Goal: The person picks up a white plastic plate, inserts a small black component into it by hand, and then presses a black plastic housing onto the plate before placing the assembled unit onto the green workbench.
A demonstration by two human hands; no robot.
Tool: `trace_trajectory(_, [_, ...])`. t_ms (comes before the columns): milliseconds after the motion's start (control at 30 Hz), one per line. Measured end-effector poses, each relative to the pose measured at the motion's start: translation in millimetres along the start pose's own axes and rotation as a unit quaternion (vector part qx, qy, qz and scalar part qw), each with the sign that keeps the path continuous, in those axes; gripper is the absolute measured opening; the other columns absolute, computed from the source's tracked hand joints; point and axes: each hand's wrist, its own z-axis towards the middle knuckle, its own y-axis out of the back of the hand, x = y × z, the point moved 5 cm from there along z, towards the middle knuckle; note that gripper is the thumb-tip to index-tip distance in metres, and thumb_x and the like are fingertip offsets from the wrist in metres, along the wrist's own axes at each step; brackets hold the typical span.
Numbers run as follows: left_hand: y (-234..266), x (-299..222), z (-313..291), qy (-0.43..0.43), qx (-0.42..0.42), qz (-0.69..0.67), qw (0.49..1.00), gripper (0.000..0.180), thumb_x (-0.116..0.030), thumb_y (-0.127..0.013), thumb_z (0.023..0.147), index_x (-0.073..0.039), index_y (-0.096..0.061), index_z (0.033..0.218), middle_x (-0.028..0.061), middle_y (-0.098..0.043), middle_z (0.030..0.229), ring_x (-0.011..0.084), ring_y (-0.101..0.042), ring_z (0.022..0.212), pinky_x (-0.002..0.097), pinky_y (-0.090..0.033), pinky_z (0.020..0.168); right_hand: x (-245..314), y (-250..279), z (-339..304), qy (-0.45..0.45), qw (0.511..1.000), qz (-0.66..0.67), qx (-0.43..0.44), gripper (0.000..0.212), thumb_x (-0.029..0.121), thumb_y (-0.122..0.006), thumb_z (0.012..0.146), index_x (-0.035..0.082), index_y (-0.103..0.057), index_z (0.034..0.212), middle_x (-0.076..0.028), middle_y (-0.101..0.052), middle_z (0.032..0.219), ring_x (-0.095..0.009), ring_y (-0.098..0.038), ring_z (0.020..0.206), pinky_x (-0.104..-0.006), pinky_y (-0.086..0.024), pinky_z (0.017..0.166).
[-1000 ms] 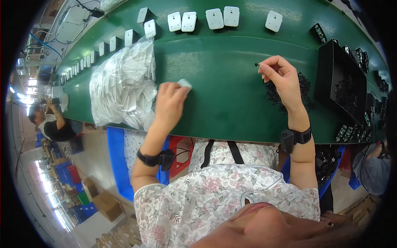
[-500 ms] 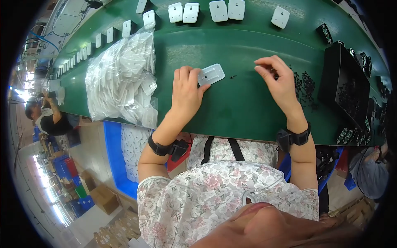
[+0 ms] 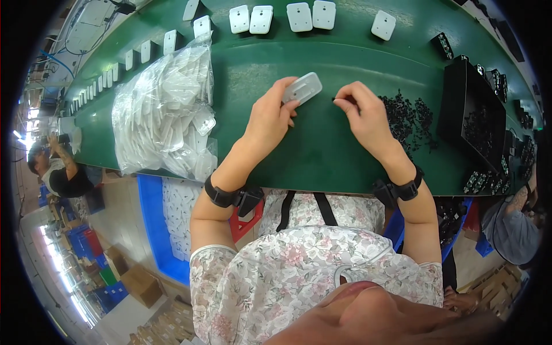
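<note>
My left hand (image 3: 269,117) grips a white plastic cover (image 3: 305,87) by its near left end, between thumb and fingers. The cover is held tilted, its recessed side with small holes showing. Just to the right of it, my right hand (image 3: 366,118) pinches a tiny black part (image 3: 334,99) between thumb and forefinger. Its exact shape is too small to make out. The part and the cover are apart. Beyond my right wrist lies a loose pile of small black parts (image 3: 422,118) on the green table (image 3: 322,155).
A clear bag of white covers (image 3: 164,109) lies at the left. White-faced units (image 3: 261,20) stand in a row along the far side. At the right are an open black box (image 3: 454,112) and circuit boards (image 3: 477,183). Blue bins (image 3: 150,230) flank me below the table edge.
My left hand has raised and tilted the cover. My right hand has come left and closed on a tiny black part; the small black piece that lay beside the cover no longer shows there.
</note>
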Motion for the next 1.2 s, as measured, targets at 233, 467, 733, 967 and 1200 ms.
trace_trajectory(233, [-26,-42,13,-0.046,0.003,-0.245,0.969,0.03,0.007,-0.052,0.089,-0.004,-0.059,0.116,0.0098,-0.057,0.086,0.0134,-0.06,0.06,0.0253,-0.051,0.05,15,19,6,-0.038,0.981,0.185,-0.035,0.011,-0.003,-0.061,0.088,-0.002,-0.058,0.098,-0.004,-0.056,0.095,-0.009,-0.054,0.082,-0.0225,-0.044,0.073])
trace_trajectory(467, [-35,-34,12,-0.045,0.007,-0.238,0.97,0.019,0.002,-0.057,0.09,-0.001,-0.063,0.108,0.0074,-0.062,0.087,0.0105,-0.061,0.058,0.0212,-0.047,0.046,11,11,1,0.007,0.984,0.159,-0.078,0.014,-0.004,-0.064,0.083,0.0,-0.056,0.093,-0.006,-0.06,0.086,-0.015,-0.059,0.075,-0.0272,-0.048,0.071])
trace_trajectory(733, [-33,-36,9,-0.142,-0.048,-0.183,0.972,0.028,0.014,-0.056,0.08,-0.002,-0.062,0.102,0.0091,-0.06,0.079,0.0162,-0.062,0.055,0.0256,-0.049,0.046,10,11,-4,0.04,0.986,0.154,-0.053,0.018,-0.009,-0.061,0.085,0.0,-0.055,0.1,-0.008,-0.058,0.097,-0.015,-0.056,0.091,-0.0262,-0.046,0.083])
trace_trajectory(967, [-33,-34,5,-0.132,-0.04,-0.229,0.964,0.026,0.013,-0.055,0.082,-0.002,-0.062,0.102,0.0108,-0.059,0.079,0.0166,-0.064,0.058,0.026,-0.05,0.046,17,18,-2,-0.017,0.991,0.115,-0.061,0.015,-0.003,-0.067,0.083,-0.001,-0.06,0.095,-0.006,-0.057,0.092,-0.013,-0.052,0.082,-0.024,-0.043,0.074])
trace_trajectory(1200, [-44,-26,10,0.056,0.03,-0.435,0.898,0.032,0.005,-0.053,0.092,0.001,-0.045,0.123,0.0164,-0.061,0.098,0.0201,-0.067,0.073,0.029,-0.057,0.062,10,22,0,-0.03,0.987,0.141,-0.071,0.009,0.001,-0.067,0.083,0.0,-0.062,0.091,-0.004,-0.055,0.087,-0.011,-0.05,0.073,-0.023,-0.041,0.066])
